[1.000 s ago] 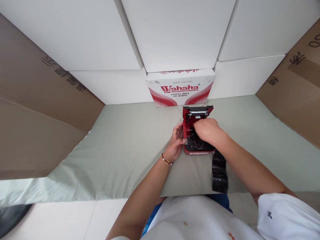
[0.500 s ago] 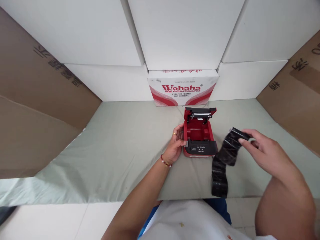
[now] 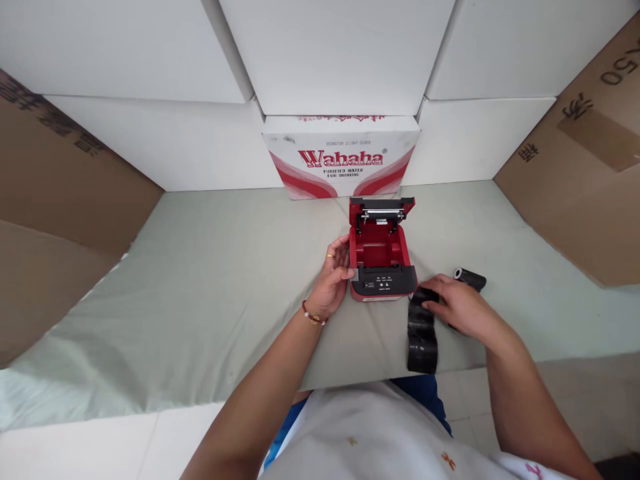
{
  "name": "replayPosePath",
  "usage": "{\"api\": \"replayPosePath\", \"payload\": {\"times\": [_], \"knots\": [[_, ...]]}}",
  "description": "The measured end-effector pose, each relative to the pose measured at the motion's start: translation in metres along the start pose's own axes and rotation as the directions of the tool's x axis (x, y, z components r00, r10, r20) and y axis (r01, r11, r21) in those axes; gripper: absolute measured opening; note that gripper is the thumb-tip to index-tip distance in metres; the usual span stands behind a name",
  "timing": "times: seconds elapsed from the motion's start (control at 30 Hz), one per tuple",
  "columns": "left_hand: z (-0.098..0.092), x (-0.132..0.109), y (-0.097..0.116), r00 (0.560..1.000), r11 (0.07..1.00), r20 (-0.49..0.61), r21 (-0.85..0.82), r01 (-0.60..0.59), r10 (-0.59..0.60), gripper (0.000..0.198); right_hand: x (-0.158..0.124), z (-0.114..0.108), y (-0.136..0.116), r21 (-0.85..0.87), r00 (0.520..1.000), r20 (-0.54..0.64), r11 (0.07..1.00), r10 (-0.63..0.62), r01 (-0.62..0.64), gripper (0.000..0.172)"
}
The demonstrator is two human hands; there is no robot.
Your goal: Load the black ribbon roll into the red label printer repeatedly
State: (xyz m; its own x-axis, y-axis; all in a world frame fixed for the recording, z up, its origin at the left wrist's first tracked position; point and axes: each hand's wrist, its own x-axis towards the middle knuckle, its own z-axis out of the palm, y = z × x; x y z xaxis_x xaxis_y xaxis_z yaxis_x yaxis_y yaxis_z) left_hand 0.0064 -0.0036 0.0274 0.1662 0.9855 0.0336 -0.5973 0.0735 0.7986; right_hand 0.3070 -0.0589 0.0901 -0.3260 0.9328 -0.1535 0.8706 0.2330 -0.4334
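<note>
A red and black label printer (image 3: 383, 281) stands on the cloth with its lid raised, the red compartment inside bare. My left hand (image 3: 331, 280) grips its left side, thumb on the front corner and fingers along the wall. To the printer's right, my right hand (image 3: 457, 305) has its thumb and fingers closed about the upper end of a shiny black film strip (image 3: 423, 340), which lies wavy toward the table's front edge. Just beyond that hand a small black roll (image 3: 471, 279) with a pale core lies on its side. Part of the film is hidden under the right hand.
A pale green cloth (image 3: 240, 267) covers the table. Behind the printer stands a white and red Wahaha water carton (image 3: 343, 163), backed by stacked white boxes (image 3: 325, 53). Brown cardboard boxes (image 3: 575, 160) flank both sides.
My right hand has set the black roll down on the cloth and moved left and down to the film strip by the printer. My left hand stays on the printer. The view has shifted.
</note>
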Motion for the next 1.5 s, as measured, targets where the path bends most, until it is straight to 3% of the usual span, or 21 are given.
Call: {"api": "replayPosePath", "payload": {"times": [0.07,0.17,0.23,0.33,0.47,0.63,0.77,1.03,1.1,1.2,1.3,1.4,1.5], "knots": [[0.000,0.000,0.000,1.000,1.000,-0.003,-0.001,0.008,-0.008,0.073,0.000,-0.005,-0.011,-0.003,0.996,0.085,1.000,-0.004,0.004,0.034],[0.000,0.000,0.000,1.000,1.000,0.000,-0.002,0.016,-0.016,0.073,-0.012,-0.035,-0.023,0.208,0.960,0.192,0.964,-0.206,0.165,0.028],[0.001,0.001,0.000,1.000,1.000,0.001,-0.008,0.014,-0.014,0.072,-0.018,-0.061,-0.032,0.343,0.943,0.175,0.915,-0.282,0.210,0.027],[0.002,0.002,0.000,1.000,1.000,-0.007,-0.025,0.014,-0.015,0.071,-0.008,-0.085,-0.045,0.371,0.979,0.036,0.912,-0.202,0.174,0.034],[0.003,0.002,0.001,1.000,1.000,-0.001,-0.023,0.018,-0.018,0.071,0.038,-0.074,-0.065,0.295,0.993,-0.102,0.952,-0.058,0.086,0.040],[0.003,0.002,0.000,1.000,1.000,0.003,-0.012,0.019,-0.019,0.071,0.087,-0.053,-0.097,-0.052,0.996,-0.070,0.997,0.046,-0.050,0.042],[0.005,0.002,0.002,0.999,0.999,-0.015,-0.028,0.032,-0.032,0.072,0.102,-0.049,-0.115,-0.296,0.996,0.001,0.951,0.093,-0.089,0.043],[0.007,0.002,0.002,0.999,0.999,-0.021,-0.021,0.024,-0.024,0.073,0.123,-0.035,-0.115,-0.377,0.994,0.004,0.921,0.109,-0.099,0.046],[0.007,0.001,0.002,0.999,0.999,-0.021,-0.022,0.026,-0.026,0.073,0.119,-0.036,-0.111,-0.327,0.996,-0.023,0.941,0.083,-0.086,0.050],[0.008,0.001,0.005,0.999,0.999,-0.028,-0.027,0.033,-0.034,0.071,0.094,-0.037,-0.102,-0.069,0.987,-0.152,0.997,-0.057,0.046,0.039],[0.012,-0.001,0.008,0.999,0.999,-0.035,-0.013,0.038,-0.038,0.068,0.053,-0.030,-0.092,0.098,0.895,-0.377,0.950,-0.239,0.295,0.022],[0.016,-0.005,0.010,0.998,1.000,-0.056,0.029,0.010,-0.009,0.062,0.014,-0.012,-0.085,-0.002,0.794,-0.473,0.902,-0.382,0.433,0.020],[0.020,-0.020,0.011,0.963,0.948,-0.152,0.263,-0.179,0.224,0.048,-0.008,0.008,-0.081,-0.112,0.757,-0.495,0.895,-0.427,0.432,0.036]]}}
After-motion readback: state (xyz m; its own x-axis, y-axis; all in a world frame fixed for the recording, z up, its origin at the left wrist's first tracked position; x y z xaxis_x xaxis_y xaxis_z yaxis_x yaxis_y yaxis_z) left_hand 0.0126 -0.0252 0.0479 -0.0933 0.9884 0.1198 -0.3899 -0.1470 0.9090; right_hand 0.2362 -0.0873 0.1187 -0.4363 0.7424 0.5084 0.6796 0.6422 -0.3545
